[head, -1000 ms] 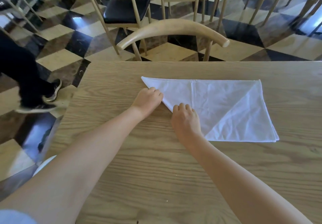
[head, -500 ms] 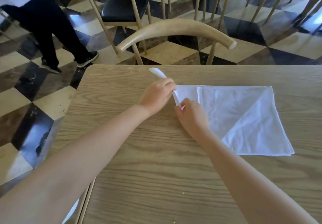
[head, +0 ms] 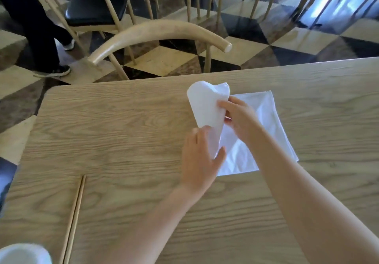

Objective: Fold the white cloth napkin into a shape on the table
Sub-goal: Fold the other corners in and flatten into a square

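Note:
The white cloth napkin [head: 207,107] lies on the wooden table [head: 123,132], right of centre. Its left part is lifted and curled into a loose cone that stands above the flat remainder [head: 264,118]. My left hand [head: 200,161] grips the cone's narrow lower end between thumb and fingers. My right hand [head: 239,118] pinches the cone's right edge higher up, its forearm crossing over the flat part of the cloth. The napkin's near right corner lies flat on the table.
A pair of wooden chopsticks [head: 74,216] lies near the table's left front edge, beside a white round object [head: 22,254] at the bottom left. A curved wooden chair back [head: 160,33] stands just beyond the far edge. A person's legs [head: 39,27] move at far left.
The napkin's left point, first flat under both hands, was lifted and rolled rightwards into a cone. The view has shifted, and the person in the background has walked on.

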Demonstrator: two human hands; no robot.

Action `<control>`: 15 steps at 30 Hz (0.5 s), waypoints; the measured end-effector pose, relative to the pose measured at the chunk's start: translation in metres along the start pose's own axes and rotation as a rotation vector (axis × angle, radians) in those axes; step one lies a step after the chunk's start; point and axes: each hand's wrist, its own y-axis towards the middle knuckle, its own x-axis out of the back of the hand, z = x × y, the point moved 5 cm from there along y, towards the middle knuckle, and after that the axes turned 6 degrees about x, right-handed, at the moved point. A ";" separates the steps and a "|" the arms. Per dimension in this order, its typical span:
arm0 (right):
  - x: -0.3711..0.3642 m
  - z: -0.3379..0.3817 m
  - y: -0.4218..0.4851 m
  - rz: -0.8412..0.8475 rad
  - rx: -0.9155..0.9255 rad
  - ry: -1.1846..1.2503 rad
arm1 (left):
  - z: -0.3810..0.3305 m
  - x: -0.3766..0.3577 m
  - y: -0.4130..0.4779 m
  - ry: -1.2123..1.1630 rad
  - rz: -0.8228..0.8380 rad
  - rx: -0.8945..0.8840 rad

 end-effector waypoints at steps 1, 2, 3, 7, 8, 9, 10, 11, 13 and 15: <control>0.006 0.000 0.002 -0.011 -0.026 0.043 | -0.003 -0.007 -0.006 0.050 0.008 -0.011; 0.010 -0.002 0.005 -0.024 -0.056 0.080 | -0.004 -0.013 -0.011 0.084 0.016 -0.008; 0.015 -0.004 0.008 -0.045 -0.089 0.102 | -0.004 -0.017 -0.015 0.104 0.028 -0.001; 0.034 0.001 0.024 -0.181 -0.106 0.120 | 0.003 -0.019 -0.023 0.149 0.050 0.002; 0.039 0.006 0.026 -0.215 -0.072 0.090 | 0.004 -0.017 -0.025 0.162 0.049 -0.009; 0.045 0.010 0.029 -0.243 -0.043 0.036 | 0.005 -0.015 -0.026 0.176 0.048 -0.027; 0.051 0.014 0.031 -0.265 -0.019 -0.018 | 0.006 -0.013 -0.028 0.189 0.045 -0.049; 0.057 0.016 0.034 -0.290 -0.003 -0.073 | 0.006 -0.012 -0.029 0.204 0.043 -0.074; 0.072 0.019 0.039 -0.356 0.014 -0.183 | 0.007 -0.010 -0.033 0.233 0.033 -0.119; 0.086 0.024 0.043 -0.413 0.029 -0.305 | 0.008 -0.008 -0.036 0.252 0.014 -0.149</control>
